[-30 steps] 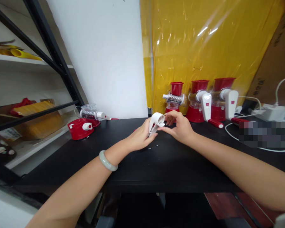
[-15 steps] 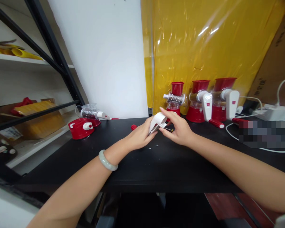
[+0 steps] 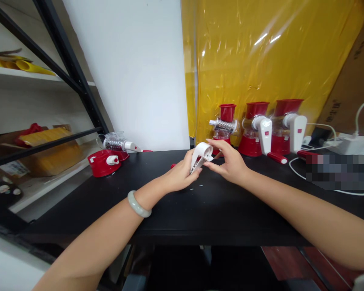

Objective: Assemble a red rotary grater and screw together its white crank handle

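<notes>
My left hand is closed round a white plastic crank handle, seen from its hollow underside, with a round ring at its end. Beyond that hand a bit of a red grip shows; I cannot tell whether it joins the crank handle. The thumb and fingers of my right hand are bent round the ring end and touch it from the right. Small metal screws or pins lie on the black tabletop below my hands.
Red rotary graters with white cranks stand at the back right. A red base and a clear grater drum sit at the left. White cables and a charger lie at the right. A black metal shelf frame rises on the left.
The crank handle has turned slightly, so more of its ring and hollow side shows. A thin yellow-tipped rod by my right fingers no longer shows. Less of the red grip is visible.
</notes>
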{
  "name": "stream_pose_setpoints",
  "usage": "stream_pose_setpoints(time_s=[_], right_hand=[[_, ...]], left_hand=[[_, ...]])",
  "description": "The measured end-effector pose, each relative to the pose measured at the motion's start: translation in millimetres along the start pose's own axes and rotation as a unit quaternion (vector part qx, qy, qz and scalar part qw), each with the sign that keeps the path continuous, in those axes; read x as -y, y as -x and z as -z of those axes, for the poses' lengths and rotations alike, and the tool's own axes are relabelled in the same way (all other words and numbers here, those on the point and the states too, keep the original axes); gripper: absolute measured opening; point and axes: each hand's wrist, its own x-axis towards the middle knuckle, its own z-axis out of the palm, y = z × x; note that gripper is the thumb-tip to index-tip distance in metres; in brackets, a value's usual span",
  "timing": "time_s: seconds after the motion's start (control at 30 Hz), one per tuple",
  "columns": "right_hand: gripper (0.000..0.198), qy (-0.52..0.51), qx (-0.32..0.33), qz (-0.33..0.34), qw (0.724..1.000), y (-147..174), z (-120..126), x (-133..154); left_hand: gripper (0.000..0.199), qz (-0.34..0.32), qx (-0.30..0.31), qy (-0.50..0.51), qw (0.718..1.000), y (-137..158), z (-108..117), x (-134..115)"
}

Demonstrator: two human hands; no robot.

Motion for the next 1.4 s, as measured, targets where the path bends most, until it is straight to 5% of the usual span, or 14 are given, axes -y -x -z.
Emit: stream_pose_setpoints(time_s=[0.23,0.57,1.0,1.4], right_hand=[[0.019,0.117,-0.028,0.12,0.985,-3,6,5],[0.013,0.135,-0.039,0.162,0.977,-2,4,13],[0.014,0.085,-0.054,0.142,0.985,-2,0,14],[0.016,0.017,-0.062,0.083,0.994,-3,-2,18]], left_hand=[[0.059,0.031,-0.023,0.022,0.999,-1,1,3],[0.065,0.007,-0.026,0.009,1.0,0,-4,3],[0.061,0.027,-0.023,0.065,0.997,1,-10,2],[0.061,-0.022,-0.062,-0.003,0.998,-2,-9,-1]])
